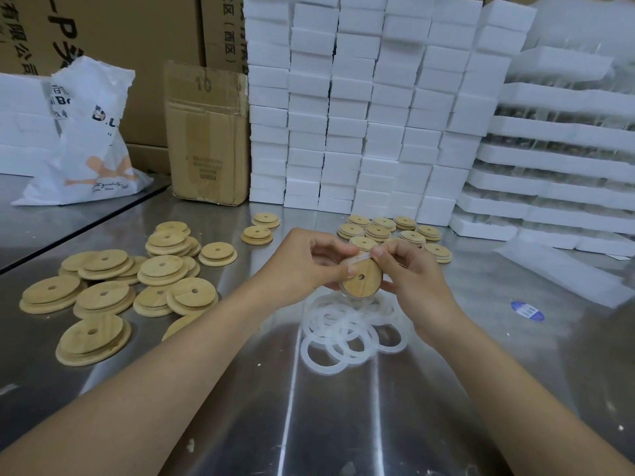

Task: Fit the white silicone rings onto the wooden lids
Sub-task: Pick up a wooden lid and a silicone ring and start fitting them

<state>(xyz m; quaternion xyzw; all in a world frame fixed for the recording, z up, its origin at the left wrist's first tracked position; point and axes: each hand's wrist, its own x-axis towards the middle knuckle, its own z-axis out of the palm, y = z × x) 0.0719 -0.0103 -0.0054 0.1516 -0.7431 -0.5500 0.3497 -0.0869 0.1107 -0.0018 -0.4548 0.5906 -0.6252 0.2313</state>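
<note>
Now your left grip point(310, 262) holds a wooden lid point(367, 286) above the desk point(309, 424), while your right grip point(410, 273) pinches a white silicone ring point(364, 256) at its upper edge. Just beneath lie loose rings point(338, 326).

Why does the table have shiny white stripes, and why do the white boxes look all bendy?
Head view: the stripes are glare, light bouncing off the shiny metal table. Head view again: the wide-angle lens bends things near the edges, so the white box stacks lean and curve. In the middle of it, the wooden lid looks sharp.
</note>
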